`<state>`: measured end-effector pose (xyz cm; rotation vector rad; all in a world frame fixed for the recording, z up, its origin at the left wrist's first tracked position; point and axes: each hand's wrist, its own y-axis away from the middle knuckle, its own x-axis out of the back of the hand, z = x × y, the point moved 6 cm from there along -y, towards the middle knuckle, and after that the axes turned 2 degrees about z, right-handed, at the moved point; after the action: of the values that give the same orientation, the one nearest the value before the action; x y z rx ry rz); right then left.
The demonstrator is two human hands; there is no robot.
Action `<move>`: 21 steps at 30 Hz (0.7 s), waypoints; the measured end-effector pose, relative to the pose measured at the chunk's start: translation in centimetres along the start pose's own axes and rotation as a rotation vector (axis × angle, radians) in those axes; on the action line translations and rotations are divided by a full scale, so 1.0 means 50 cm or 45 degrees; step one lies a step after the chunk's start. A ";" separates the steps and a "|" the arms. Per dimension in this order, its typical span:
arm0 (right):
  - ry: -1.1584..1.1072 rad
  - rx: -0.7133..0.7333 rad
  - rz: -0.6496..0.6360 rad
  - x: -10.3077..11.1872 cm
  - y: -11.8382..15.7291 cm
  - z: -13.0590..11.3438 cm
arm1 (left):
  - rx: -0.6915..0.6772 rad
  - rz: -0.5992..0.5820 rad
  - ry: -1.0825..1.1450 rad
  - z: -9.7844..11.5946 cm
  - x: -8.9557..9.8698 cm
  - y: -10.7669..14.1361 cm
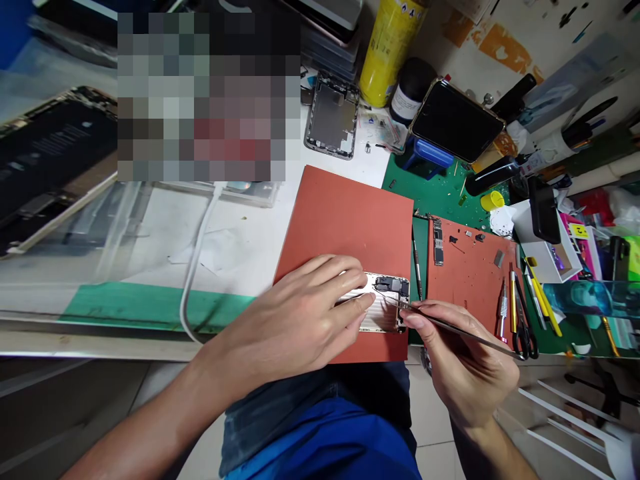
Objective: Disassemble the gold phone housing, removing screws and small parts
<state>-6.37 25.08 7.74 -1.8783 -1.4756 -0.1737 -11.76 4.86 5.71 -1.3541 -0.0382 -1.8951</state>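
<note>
A silver phone housing (377, 321) lies on a reddish-brown mat (350, 220), its inside facing up. Black parts (393, 287) sit at its right end. My left hand (310, 313) covers the housing's left part and grips it, fingers bent over it and fingertips near the middle. In my right hand (463, 347) is a pair of thin metal tweezers (465, 329), pinched between thumb and fingers. Their tips reach into the housing beside the black parts, close to my left fingertips. Whether the tips hold anything is too small to tell.
A second mat (470, 267) to the right carries a logic board (439, 243) and small parts. Nearby lie a screwdriver (503, 310), scissors (524, 327) and a thin pen-like tool (417, 267). Behind are another phone frame (333, 117), a yellow can (390, 53) and a propped phone (457, 120).
</note>
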 end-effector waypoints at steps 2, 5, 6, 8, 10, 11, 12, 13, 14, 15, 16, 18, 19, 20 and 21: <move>-0.008 -0.015 0.019 -0.002 0.003 0.004 | -0.005 -0.002 0.000 0.000 0.000 0.000; -0.022 -0.053 0.038 -0.005 0.005 0.011 | -0.014 -0.006 -0.008 0.002 0.001 -0.001; -0.025 -0.067 0.043 -0.006 0.005 0.013 | -0.017 -0.003 -0.013 0.003 0.002 -0.002; -0.020 -0.083 0.043 -0.007 0.006 0.016 | -0.023 0.007 -0.021 0.005 0.005 -0.003; -0.013 -0.080 0.036 -0.009 0.005 0.016 | -0.029 0.010 -0.028 0.006 0.005 -0.005; -0.009 -0.076 0.030 -0.010 0.005 0.016 | -0.030 0.007 -0.030 0.007 0.005 -0.005; -0.004 -0.071 0.027 -0.011 0.004 0.016 | -0.030 0.007 -0.031 0.007 0.005 -0.005; 0.000 -0.067 0.026 -0.011 0.004 0.016 | -0.029 0.007 -0.030 0.007 0.005 -0.005; -0.001 -0.064 0.030 -0.011 0.004 0.016 | -0.027 0.006 -0.028 0.007 0.005 -0.005; -0.007 -0.065 0.035 -0.011 0.005 0.017 | -0.025 0.005 -0.024 0.006 0.005 -0.005; -0.014 -0.066 0.038 -0.011 0.005 0.018 | -0.023 0.002 -0.019 0.006 0.005 -0.005; -0.022 -0.066 0.040 -0.011 0.004 0.019 | -0.021 -0.005 -0.010 0.006 0.004 -0.004; -0.022 -0.064 0.037 -0.011 0.004 0.020 | -0.020 -0.007 -0.008 0.006 0.004 -0.003; -0.023 -0.061 0.032 -0.011 0.003 0.020 | -0.021 -0.005 -0.007 0.006 0.004 -0.003; -0.025 -0.059 0.024 -0.012 0.002 0.020 | -0.023 -0.002 -0.007 0.006 0.003 -0.002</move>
<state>-6.80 25.22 6.67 -1.9354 -1.4778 -0.1826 -11.63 4.97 6.01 -1.3719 -0.0244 -1.8970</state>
